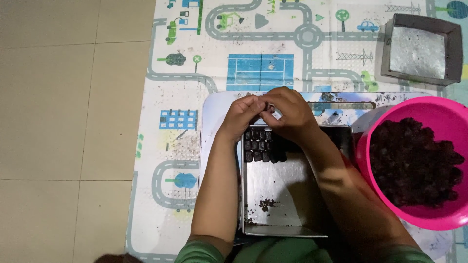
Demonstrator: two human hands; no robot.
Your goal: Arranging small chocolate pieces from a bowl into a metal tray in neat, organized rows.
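Both hands meet above the far edge of a square metal tray (pixel 292 190). The left hand (pixel 242 117) and the right hand (pixel 287 114) touch each other at the fingertips, and the fingers are curled close together around something small and dark; it is too hidden to say what it is. Just under the hands, rows of small dark pieces (pixel 262 145) lie in the far left corner of the tray. The rest of the tray floor is bare metal with a few crumbs. On the right, touching the right forearm, stands a pink bowl (pixel 390 117) filled with dark lumps (pixel 414 163). Everything rests on a play mat (pixel 180 97) with roads printed on it. A second square tray (pixel 420 48) lies further away on the right.
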